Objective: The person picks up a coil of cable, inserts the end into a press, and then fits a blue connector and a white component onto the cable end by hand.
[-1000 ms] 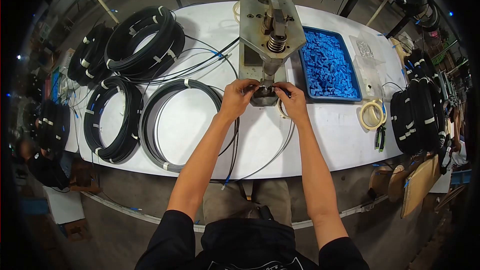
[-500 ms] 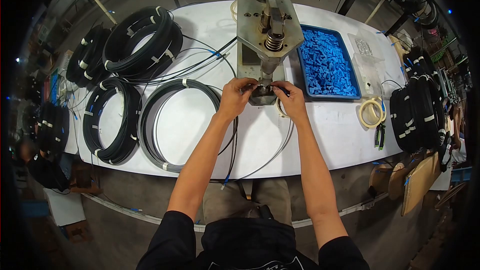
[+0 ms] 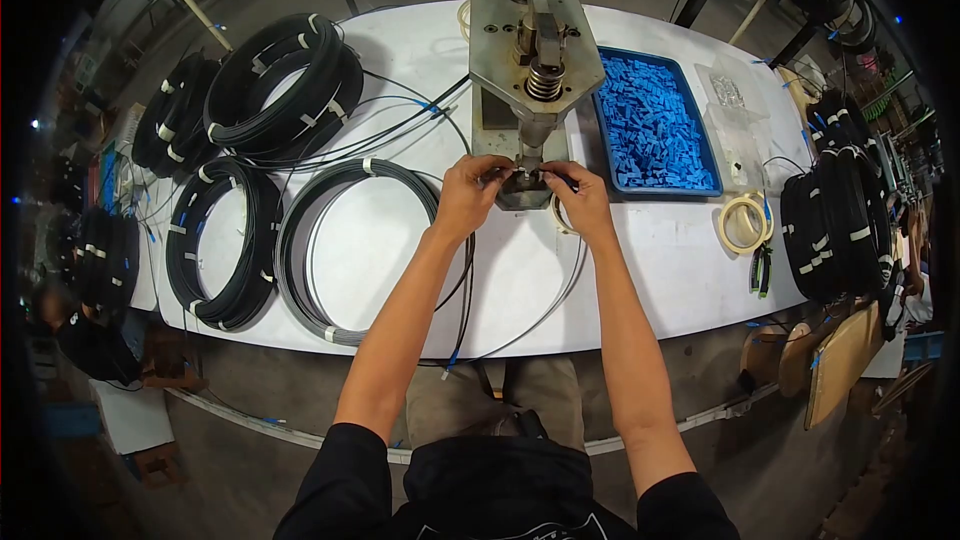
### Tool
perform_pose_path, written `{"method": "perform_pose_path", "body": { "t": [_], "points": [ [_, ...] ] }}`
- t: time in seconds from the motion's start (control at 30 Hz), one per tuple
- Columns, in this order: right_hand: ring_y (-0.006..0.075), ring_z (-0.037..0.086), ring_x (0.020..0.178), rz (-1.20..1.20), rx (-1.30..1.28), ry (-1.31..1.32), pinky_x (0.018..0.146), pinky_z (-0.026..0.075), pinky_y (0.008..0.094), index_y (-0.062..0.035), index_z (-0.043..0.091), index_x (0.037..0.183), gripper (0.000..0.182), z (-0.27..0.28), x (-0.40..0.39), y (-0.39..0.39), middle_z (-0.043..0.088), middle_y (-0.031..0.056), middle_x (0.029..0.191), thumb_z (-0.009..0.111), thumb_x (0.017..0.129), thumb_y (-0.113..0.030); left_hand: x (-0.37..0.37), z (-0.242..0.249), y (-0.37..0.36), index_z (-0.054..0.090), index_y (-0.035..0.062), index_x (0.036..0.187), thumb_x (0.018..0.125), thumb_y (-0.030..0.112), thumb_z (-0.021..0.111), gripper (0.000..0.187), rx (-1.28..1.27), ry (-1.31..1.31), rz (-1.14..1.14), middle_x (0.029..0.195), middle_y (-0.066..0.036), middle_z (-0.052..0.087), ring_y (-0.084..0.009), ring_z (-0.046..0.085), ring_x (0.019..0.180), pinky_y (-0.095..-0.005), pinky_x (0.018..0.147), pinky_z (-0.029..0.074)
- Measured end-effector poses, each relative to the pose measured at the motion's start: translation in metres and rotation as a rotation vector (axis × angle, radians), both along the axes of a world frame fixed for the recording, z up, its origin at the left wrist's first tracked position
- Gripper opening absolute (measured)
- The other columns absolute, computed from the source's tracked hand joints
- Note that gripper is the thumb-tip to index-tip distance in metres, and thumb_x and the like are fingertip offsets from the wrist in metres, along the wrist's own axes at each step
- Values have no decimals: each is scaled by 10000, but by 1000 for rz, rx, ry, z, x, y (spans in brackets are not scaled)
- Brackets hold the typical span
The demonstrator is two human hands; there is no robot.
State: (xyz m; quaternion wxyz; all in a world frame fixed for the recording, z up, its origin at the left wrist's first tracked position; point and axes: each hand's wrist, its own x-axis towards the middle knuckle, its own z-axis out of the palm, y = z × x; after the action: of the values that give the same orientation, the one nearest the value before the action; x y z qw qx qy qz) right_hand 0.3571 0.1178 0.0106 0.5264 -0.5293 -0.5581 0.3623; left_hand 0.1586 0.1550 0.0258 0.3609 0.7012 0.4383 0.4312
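At the base of a metal bench press [image 3: 535, 50], both my hands meet just under its ram. My left hand [image 3: 468, 195] pinches something small at the left of the die; the piece is too small to make out. From the right, my right hand [image 3: 582, 200] has thumb and fingertips pressed together on a thin dark cable [image 3: 572, 285], which curves down from that hand toward the table's front edge. A coil of grey and black cable [image 3: 290, 240] with white tape bands lies left of my left hand.
Right of the press stands a blue tray [image 3: 718, 180] heaped with small blue pieces. Beyond it are a clear plastic box [image 3: 738, 150], masking tape rolls [image 3: 742, 223] and green-handled pliers [image 3: 762, 270]. Black cable coils [image 3: 285, 85] fill the left side; more coils [image 3: 840, 225] stand far right.
Both hands hold the same place at the die. The whole view has shifted very slightly.
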Motion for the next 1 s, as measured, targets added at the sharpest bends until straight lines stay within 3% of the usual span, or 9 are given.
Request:
{"method": "perform_pose_path", "body": {
  "t": [0.1, 0.17, 0.27, 0.37, 0.5, 0.57, 0.8, 0.87, 1.0],
  "points": [
    [131, 591, 819, 0, -7, 16, 752, 455, 257, 21, 704, 1019, 179, 0, 0, -1, 670, 81, 901, 660, 870, -68, 0, 6, -3, 729, 72, 1004, 848, 81, 683, 163, -4, 48, 10, 797, -77, 652, -167, 552, 722, -298, 686, 451],
    [132, 594, 824, 0, -5, 21, 757, 456, 257, 21, 704, 1018, 178, 0, 0, 0, 672, 84, 905, 660, 869, -67, 0, 9, -3, 725, 49, 995, 829, 43, 668, 176, -69, 28, -4, 864, -161, 638, -256, 620, 812, -333, 753, 496],
    [134, 598, 832, -2, -12, -3, 762, 458, 258, 21, 704, 1017, 176, 0, 0, 0, 675, 86, 911, 658, 871, -66, 0, 5, -2, 725, 47, 996, 832, 50, 665, 175, -42, 6, -9, 860, -160, 639, -263, 619, 820, -341, 758, 493],
    [136, 603, 832, -2, -17, 3, 767, 460, 261, 21, 704, 1019, 177, 0, 0, 0, 676, 85, 912, 657, 873, -67, 0, 3, -2, 726, 68, 1004, 827, 31, 640, 200, 4, 10, 9, 820, -86, 657, -173, 545, 711, -298, 682, 452],
    [137, 608, 841, -1, -26, 11, 777, 463, 261, 18, 706, 1021, 177, 0, 1, 0, 677, 85, 913, 658, 875, -70, -1, 4, -2, 726, 67, 1004, 829, 37, 644, 195, 17, 22, 3, 825, -87, 654, -173, 548, 715, -297, 680, 452],
    [137, 609, 844, 5, -30, 9, 780, 464, 260, 18, 706, 1021, 177, 1, 1, 0, 678, 86, 913, 658, 876, -71, -1, 7, -3, 727, 53, 995, 829, 57, 666, 177, -58, 35, 6, 867, -168, 642, -274, 614, 808, -349, 754, 491],
    [130, 600, 835, 1, -31, 31, 771, 459, 255, 19, 705, 1024, 178, -3, 1, 1, 675, 78, 906, 657, 879, -73, -1, 5, -2, 726, 54, 995, 833, 62, 667, 172, -51, 41, 3, 847, -158, 625, -262, 610, 787, -345, 741, 492],
    [129, 599, 834, 1, -32, 34, 771, 458, 254, 18, 705, 1025, 179, -2, 1, 1, 675, 76, 905, 656, 879, -73, -1, 2, -1, 724, 62, 1012, 844, 74, 655, 182, 9, 14, -6, 821, -95, 647, -176, 547, 719, -301, 678, 448],
    [124, 598, 838, 2, -38, 30, 774, 458, 252, 18, 705, 1024, 177, 0, 0, -1, 674, 75, 906, 657, 880, -73, 0, 2, -2, 723, 59, 1012, 843, 74, 657, 182, -14, 19, 4, 817, -96, 648, -176, 550, 723, -300, 680, 448]
  ]
}}
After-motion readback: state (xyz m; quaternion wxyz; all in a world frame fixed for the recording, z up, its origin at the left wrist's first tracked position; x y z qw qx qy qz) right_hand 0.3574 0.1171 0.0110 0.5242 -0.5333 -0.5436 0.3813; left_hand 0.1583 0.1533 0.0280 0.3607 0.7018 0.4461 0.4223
